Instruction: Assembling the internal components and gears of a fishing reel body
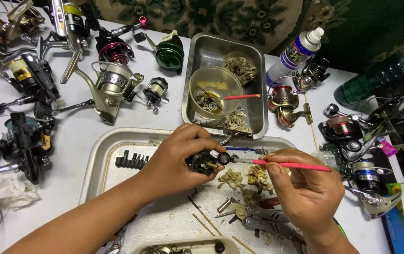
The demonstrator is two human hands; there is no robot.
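Observation:
My left hand (176, 162) grips a small black reel part (205, 162) above a white tray (96, 162). My right hand (305, 190) holds a thin pink-handled brush (289, 164), its tip touching the part's round end. Under the hands on the tray lie dirty rag scraps (244, 178), a folding multi-tool (268, 221), a black bit holder (132, 160) and thin wooden sticks.
A metal pan (258, 113) behind the tray holds a clear bowl (213, 84) with small parts and another pink brush. Several fishing reels (110, 84) crowd the left and right sides of the white table. A spray can (296, 51) and a green bottle (376, 77) stand at the back right.

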